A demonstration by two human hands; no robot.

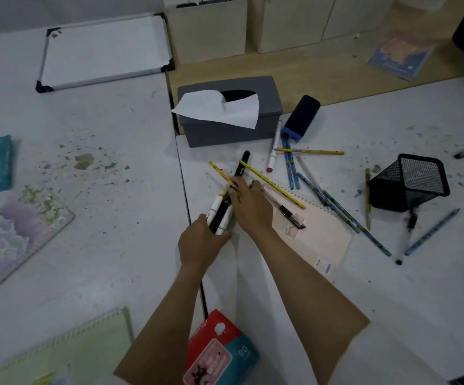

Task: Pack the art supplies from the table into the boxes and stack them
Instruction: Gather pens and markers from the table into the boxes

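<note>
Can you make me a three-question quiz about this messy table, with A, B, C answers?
1. Where is the black mesh pen holder?
A. standing by the whiteboard
B. tipped over at the right of the table
C. on the tissue box

2. What colour is the tissue box?
A. grey
B. red
C. yellow

3. What is the left hand doing?
A. resting flat
B. pointing
C. gripping a bunch of markers

Answers:
1 B, it lies on its side with its opening facing us.
2 A, its sides and lid are grey.
3 C, its fingers wrap the markers.

Head cam, downward over table
</note>
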